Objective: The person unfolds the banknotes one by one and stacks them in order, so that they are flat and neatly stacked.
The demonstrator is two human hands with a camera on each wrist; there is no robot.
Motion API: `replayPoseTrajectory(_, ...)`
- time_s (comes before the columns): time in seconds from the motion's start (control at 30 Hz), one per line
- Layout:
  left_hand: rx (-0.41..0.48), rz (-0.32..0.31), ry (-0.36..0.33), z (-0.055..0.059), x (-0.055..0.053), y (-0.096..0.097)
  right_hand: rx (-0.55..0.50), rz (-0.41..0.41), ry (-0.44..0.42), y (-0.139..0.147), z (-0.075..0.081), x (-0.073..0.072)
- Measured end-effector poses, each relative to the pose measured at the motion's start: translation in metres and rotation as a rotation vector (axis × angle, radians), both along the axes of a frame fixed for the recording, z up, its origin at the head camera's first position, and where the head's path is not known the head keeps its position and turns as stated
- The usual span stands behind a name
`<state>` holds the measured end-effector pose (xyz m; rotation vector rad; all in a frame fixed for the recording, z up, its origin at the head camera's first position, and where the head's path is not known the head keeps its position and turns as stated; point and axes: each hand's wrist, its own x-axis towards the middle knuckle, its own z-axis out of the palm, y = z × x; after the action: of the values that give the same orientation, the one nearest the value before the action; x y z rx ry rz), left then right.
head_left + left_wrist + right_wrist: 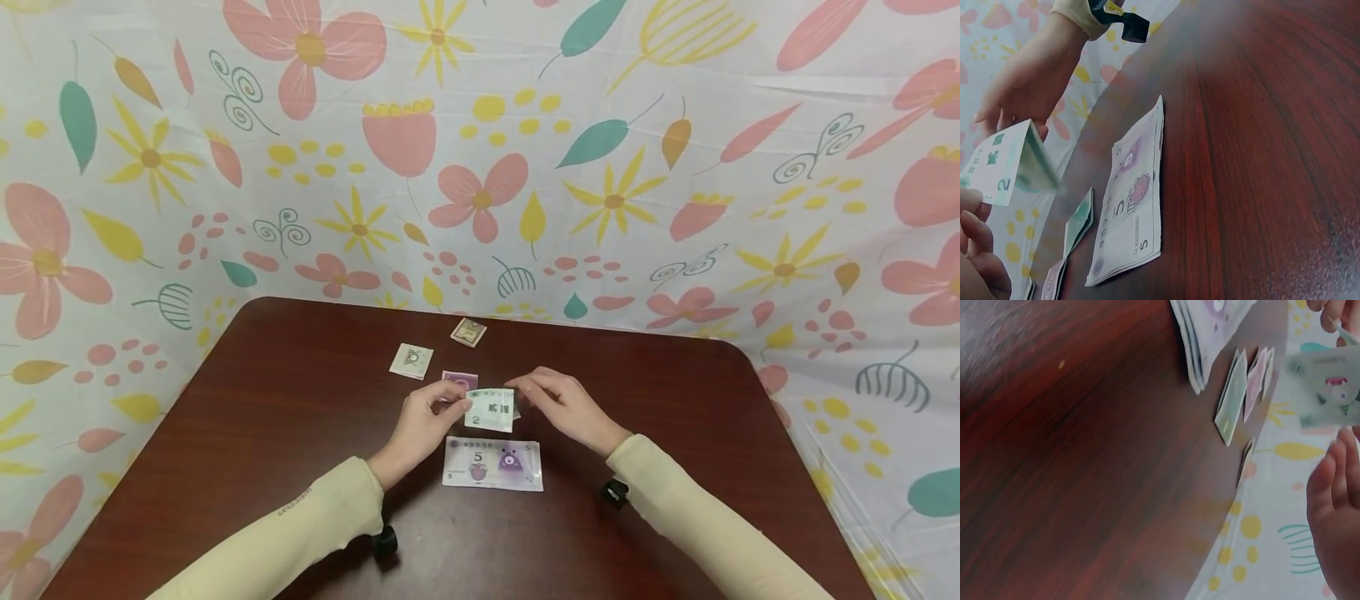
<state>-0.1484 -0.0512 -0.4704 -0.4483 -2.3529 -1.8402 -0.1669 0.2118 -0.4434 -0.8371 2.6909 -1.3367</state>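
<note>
My left hand [425, 423] pinches a green paper note [489, 411] marked 2 between thumb and fingers, above the table. The note is creased, and in the left wrist view its far half [1036, 165] hangs from the fold, blurred. Close to the note's right end is my right hand [567, 406]; whether its fingertips grip the paper is hidden. Flat below lies a small stack of purple notes [492, 463] marked 5. Behind the hands lie a folded purple note [460, 381] and a folded green note [1079, 220].
Farther back on the dark wooden table [300, 400] lie a folded pale note [411, 361] and a folded brown note [468, 332]. A flowered cloth [480, 125] hangs behind the table's back edge.
</note>
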Motion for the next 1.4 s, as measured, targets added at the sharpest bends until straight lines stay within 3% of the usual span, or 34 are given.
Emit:
replayPoseTrajectory(0.2, -0.016, 0.033, -0.015, -0.001, 0.000, -0.005, 0.072, -0.052, 0.163, 0.009, -0.004, -0.002)
replayPoseTrajectory(0.47, -0.030, 0.059, -0.013, -0.003, 0.000, -0.008, 0.078, -0.091, 0.105, 0.018, -0.004, 0.005)
replayPoseTrajectory(0.63, -0.019, 0.079, -0.047, -0.004, 0.001, -0.010, 0.050, -0.132, 0.052, 0.018, -0.003, 0.012)
replayPoseTrajectory(0.77, -0.024, 0.076, -0.055, -0.005, 0.003, -0.013, 0.053, -0.157, 0.072, 0.017, -0.004, 0.017)
replayPoseTrajectory(1.0, -0.136, -0.003, -0.061, -0.008, 0.007, -0.021, 0.012, -0.153, 0.118, 0.017, -0.008, 0.032)
replayPoseTrajectory(1.23, -0.340, -0.071, 0.112, -0.010, 0.012, -0.028, 0.081, -0.117, 0.138, 0.016, -0.014, 0.042)
replayPoseTrajectory(1.4, -0.411, -0.117, 0.103, -0.015, 0.017, -0.031, 0.143, -0.096, 0.112, 0.015, -0.022, 0.048)
